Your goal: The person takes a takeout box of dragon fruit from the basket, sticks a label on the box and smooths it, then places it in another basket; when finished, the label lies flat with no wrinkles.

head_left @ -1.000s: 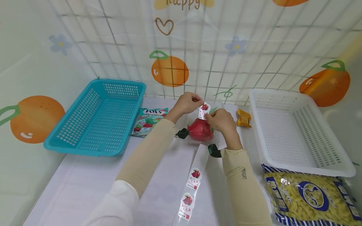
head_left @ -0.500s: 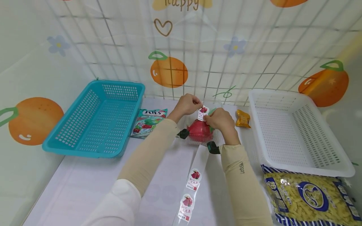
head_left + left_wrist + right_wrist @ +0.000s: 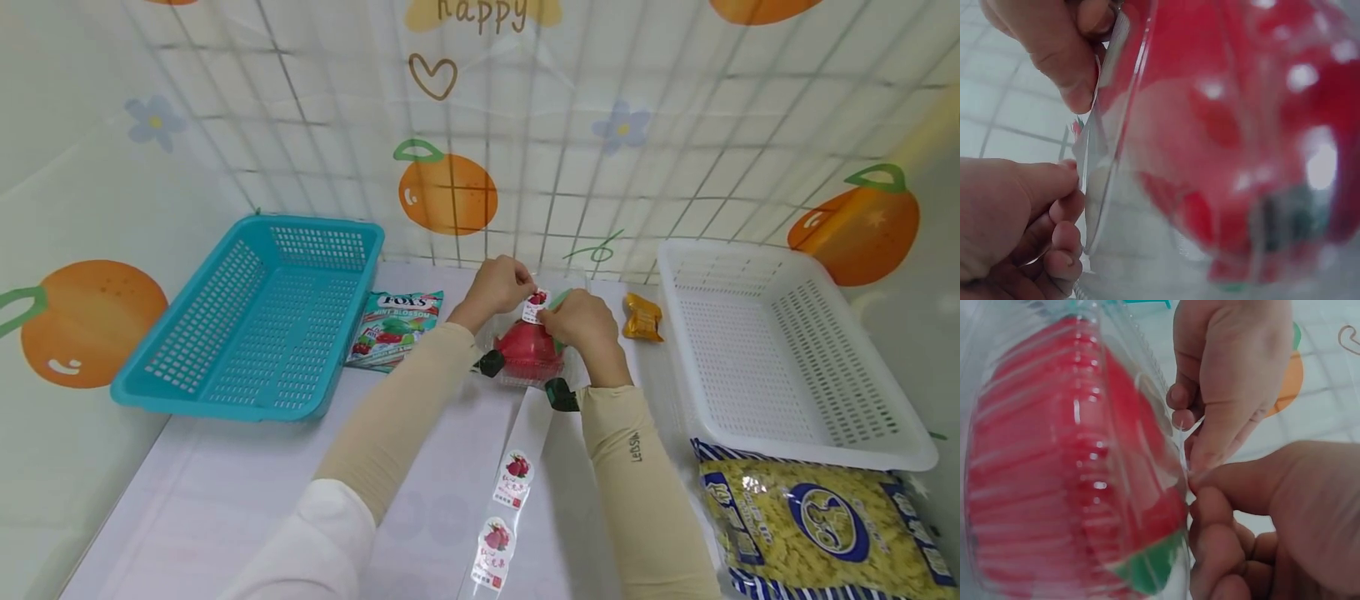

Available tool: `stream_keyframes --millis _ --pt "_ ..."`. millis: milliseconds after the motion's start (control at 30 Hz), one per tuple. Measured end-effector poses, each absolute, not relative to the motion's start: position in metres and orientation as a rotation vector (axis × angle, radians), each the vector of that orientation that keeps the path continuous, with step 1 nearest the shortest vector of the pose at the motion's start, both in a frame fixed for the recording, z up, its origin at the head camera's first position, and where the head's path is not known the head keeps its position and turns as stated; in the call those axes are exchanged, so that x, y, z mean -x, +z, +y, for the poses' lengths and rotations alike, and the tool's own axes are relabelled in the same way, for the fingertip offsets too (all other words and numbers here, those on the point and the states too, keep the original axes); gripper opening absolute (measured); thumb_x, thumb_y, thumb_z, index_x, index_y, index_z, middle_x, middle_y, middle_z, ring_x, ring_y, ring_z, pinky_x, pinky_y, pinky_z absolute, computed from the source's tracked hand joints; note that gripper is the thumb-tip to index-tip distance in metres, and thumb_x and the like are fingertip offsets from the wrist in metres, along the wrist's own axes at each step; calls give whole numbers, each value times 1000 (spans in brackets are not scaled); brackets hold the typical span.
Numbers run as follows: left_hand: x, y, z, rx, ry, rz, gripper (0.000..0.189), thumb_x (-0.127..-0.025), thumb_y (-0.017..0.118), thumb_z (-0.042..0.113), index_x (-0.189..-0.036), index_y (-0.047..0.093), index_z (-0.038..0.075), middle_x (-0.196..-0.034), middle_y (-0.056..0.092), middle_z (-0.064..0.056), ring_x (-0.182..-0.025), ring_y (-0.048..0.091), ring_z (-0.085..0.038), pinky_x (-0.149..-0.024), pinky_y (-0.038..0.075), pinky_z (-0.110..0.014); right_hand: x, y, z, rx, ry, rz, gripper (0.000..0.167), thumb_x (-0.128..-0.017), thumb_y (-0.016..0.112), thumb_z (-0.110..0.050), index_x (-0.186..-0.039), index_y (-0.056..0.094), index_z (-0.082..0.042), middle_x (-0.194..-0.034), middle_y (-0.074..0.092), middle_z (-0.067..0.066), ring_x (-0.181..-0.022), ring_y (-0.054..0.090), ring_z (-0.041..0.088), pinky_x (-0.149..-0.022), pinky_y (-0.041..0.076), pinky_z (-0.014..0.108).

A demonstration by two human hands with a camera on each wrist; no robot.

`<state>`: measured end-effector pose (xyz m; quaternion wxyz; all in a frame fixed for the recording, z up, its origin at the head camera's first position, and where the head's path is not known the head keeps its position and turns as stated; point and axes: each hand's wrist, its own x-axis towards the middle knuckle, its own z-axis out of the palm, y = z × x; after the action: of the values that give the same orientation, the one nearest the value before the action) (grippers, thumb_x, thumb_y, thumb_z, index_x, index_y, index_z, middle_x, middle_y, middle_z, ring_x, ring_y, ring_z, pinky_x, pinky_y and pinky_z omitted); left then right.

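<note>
A white label sticker (image 3: 535, 307) with a printed dragon fruit is pinched between both hands. My left hand (image 3: 498, 287) holds its upper left edge; my right hand (image 3: 583, 321) pinches its lower right side. Below them, a clear plastic box (image 3: 1094, 450) contains a red dragon fruit (image 3: 528, 350) with green tips. In the left wrist view, the sticker (image 3: 1094, 134) is nearly edge-on, right at the lid, with my left hand (image 3: 1019, 215) below and my right hand (image 3: 1054, 44) above. The right wrist view shows the fingertips of both hands meeting along the lid.
A strip of backing (image 3: 537, 417) with more stickers runs toward the front. A teal basket (image 3: 258, 404) and a mint candy bag (image 3: 397, 325) are left. An orange-wrapped candy (image 3: 642, 317), a white basket (image 3: 690, 367) and a pasta bag (image 3: 825, 517) are right.
Both hands have lowered the sticker slightly, bringing it closer over the boxed dragon fruit. The pinch of each hand stays the same.
</note>
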<state>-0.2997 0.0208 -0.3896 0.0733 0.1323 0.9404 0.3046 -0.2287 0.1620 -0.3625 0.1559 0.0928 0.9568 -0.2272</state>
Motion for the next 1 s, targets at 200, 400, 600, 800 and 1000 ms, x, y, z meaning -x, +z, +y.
stream_keyframes --millis 200,400,600,800,1000 --pt "298 -393 22 -386 899 2847 17 -99 67 25 -91 77 12 -89 75 -1 -88 63 -18 -72 52 -28 226 -365 161 -273 -677 2809 33 -97 64 -43 -84 63 -13 -75 56 4 -74 56 23 -54 40 30" --pt "299 -395 15 -462 913 2786 13 -97 70 23 -98 75 11 -94 72 -3 -91 62 -18 -78 52 -28 227 -369 159 -214 -666 2843 50 -99 65 -40 -145 58 -22 -81 65 7 -73 57 23 -53 45 31" --pt "301 -390 3 -619 874 2640 22 -96 72 20 -116 72 10 -112 71 -7 -103 64 -21 -91 54 -34 227 -369 162 -136 -650 2817 50 -100 62 -37 -147 57 -21 -75 55 1 -71 52 20 -52 39 28" --pt "300 -385 -7 -730 800 2546 36 -96 72 22 -130 68 11 -127 67 -5 -111 61 -21 -95 53 -32 224 -368 165 -63 -661 2824 49 -101 61 -35 -146 58 -18 -75 57 4 -66 53 19 -50 38 25" --pt "296 -380 -12 -790 752 2512 48 -93 76 24 -138 65 10 -130 63 -7 -114 57 -23 -98 52 -33 221 -369 165 -35 -684 2832 49 -100 63 -34 -145 59 -16 -85 61 7 -64 51 18 -50 37 24"
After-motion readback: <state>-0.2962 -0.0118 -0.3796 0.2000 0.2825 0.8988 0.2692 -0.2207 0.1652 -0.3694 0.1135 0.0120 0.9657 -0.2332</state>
